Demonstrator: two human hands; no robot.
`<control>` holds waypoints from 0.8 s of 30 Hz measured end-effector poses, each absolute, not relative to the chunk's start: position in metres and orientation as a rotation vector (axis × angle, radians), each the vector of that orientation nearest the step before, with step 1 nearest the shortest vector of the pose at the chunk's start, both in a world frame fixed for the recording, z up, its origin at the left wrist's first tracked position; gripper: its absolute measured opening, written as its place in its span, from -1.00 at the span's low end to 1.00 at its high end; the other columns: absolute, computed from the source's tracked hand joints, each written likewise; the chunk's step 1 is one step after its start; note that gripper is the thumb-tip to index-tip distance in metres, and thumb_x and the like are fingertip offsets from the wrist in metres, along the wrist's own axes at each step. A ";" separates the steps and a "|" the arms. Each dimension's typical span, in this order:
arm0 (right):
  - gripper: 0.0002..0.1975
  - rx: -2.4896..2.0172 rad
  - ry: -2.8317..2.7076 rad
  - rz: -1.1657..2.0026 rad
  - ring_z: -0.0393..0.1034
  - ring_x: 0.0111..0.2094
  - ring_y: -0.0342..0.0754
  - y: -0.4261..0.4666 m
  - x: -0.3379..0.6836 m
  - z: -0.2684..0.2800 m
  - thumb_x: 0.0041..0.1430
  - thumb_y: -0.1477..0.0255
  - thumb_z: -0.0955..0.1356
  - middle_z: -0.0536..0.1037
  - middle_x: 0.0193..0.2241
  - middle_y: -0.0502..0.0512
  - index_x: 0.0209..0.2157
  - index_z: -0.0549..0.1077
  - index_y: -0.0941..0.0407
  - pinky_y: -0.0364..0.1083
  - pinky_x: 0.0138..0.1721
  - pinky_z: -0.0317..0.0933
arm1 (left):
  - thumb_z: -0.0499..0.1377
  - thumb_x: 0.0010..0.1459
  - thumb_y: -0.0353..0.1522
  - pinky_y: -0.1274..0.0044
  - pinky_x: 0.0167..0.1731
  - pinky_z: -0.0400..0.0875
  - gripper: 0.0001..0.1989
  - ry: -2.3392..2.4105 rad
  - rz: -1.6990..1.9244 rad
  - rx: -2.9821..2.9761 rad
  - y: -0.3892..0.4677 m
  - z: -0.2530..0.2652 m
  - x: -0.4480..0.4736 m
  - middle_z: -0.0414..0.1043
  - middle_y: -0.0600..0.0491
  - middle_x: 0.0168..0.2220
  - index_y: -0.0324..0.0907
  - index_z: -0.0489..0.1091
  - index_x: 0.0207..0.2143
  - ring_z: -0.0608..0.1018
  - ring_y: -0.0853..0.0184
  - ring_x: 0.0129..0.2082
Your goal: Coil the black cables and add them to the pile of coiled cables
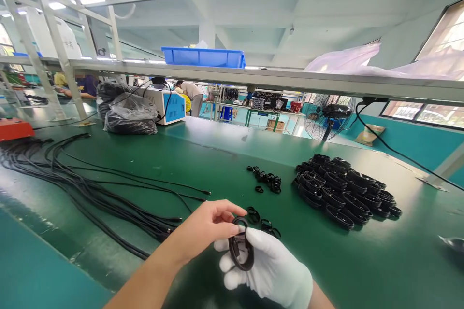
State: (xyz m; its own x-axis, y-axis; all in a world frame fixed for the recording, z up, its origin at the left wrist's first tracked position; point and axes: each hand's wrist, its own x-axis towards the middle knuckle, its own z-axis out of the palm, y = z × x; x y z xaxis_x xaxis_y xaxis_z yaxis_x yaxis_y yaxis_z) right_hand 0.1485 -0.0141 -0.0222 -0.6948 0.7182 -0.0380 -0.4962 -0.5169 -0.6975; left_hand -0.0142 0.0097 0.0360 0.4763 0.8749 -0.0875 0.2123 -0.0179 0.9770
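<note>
Cables (pixel 121 212) stretch loose left of the held coil (pixel 248 264); small black rings (pixel 268 178) lie just beyond it, piled coils (pixel 342 190) farther right of it. I have my left hand (pixel 212 222) and gloved right hand (pixel 271 265) pinching it.

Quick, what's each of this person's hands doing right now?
Left hand: bare, partly curled, thumb touching the top of the coiled black cable; firm grip cannot be told.
Right hand: white-gloved, closed, holding that coil.

Head camera: I looked from close behind and above the grip (pixel 239 230).
Green table (pixel 177 154): I faced forward and down.
</note>
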 end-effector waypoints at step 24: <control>-0.64 -0.605 -0.921 2.060 0.34 -0.34 -0.12 -0.011 0.142 -0.030 -0.02 0.35 0.40 0.33 -0.27 0.07 -0.16 0.32 0.13 -0.13 -0.43 0.27 | 0.22 -0.07 -0.30 0.66 -0.73 0.08 -0.81 1.228 0.887 1.312 0.020 0.002 0.010 0.20 0.26 -0.77 -0.24 0.33 -0.43 0.24 0.52 -0.76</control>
